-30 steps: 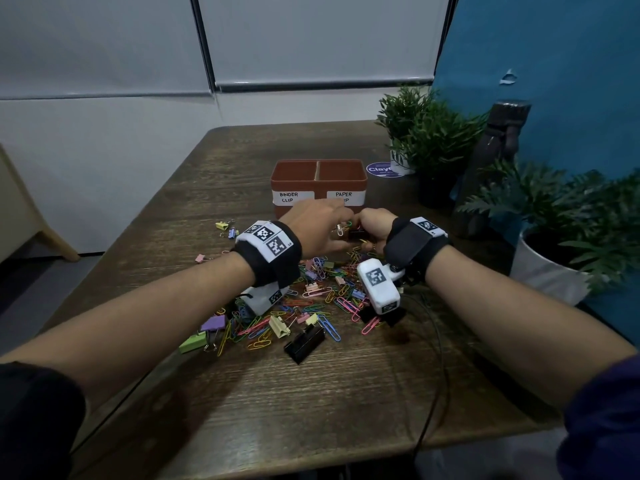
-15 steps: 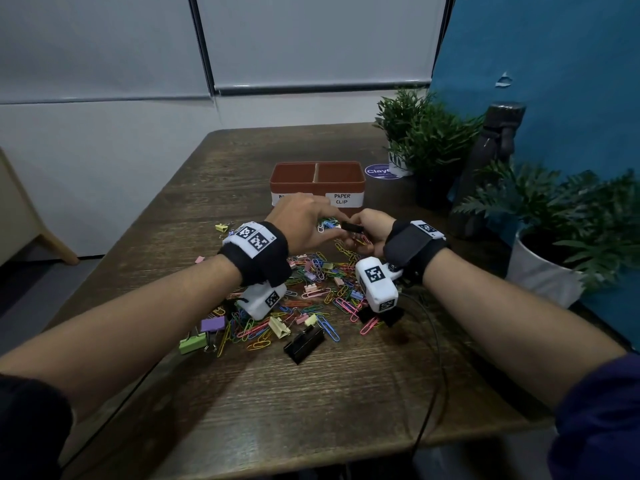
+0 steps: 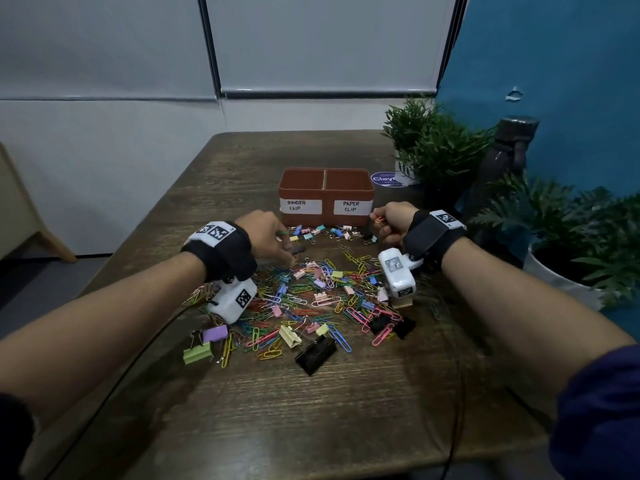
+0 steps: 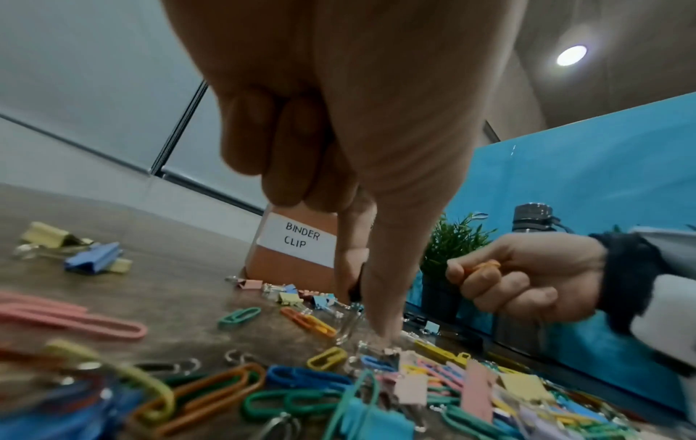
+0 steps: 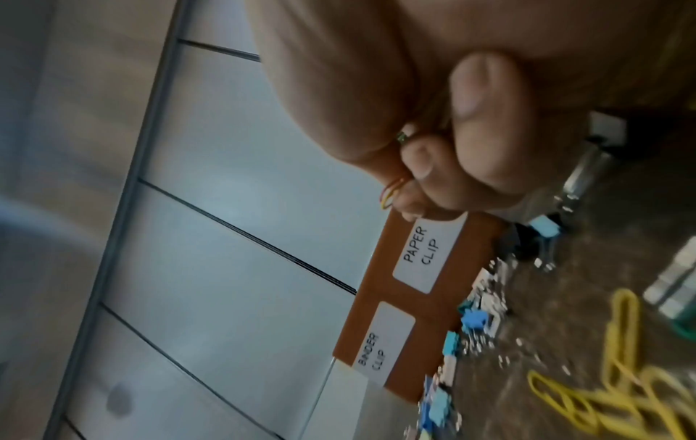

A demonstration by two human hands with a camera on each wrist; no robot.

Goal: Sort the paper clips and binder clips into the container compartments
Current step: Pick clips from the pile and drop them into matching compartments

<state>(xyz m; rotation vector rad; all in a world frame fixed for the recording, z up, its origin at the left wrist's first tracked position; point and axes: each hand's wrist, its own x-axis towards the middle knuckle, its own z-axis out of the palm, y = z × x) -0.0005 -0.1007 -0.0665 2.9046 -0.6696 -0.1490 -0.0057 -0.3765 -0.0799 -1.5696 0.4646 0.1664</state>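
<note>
A brown two-compartment container (image 3: 325, 194) stands mid-table, labelled BINDER CLIP on the left and PAPER CLIP on the right. A pile of coloured paper clips and binder clips (image 3: 311, 299) lies in front of it. My left hand (image 3: 289, 251) is low over the pile's far left; its thumb and forefinger pinch a small black binder clip (image 4: 356, 293). My right hand (image 3: 379, 223) is a fist beside the container's right front corner, gripping orange and yellow paper clips (image 5: 393, 190). Several small binder clips (image 3: 322, 232) lie along the container's front wall.
Potted plants (image 3: 433, 147) and a dark bottle (image 3: 509, 161) stand at the right behind my right hand. A blue round sticker (image 3: 386, 179) lies by the container. Large black binder clips (image 3: 315, 353) lie at the pile's near edge. A cable (image 3: 457, 393) runs off the front edge.
My hands were together over the pile's far side; they have parted. The right hand has risen right toward the PAPER CLIP side with clips; the left has drawn left with the black clip.
</note>
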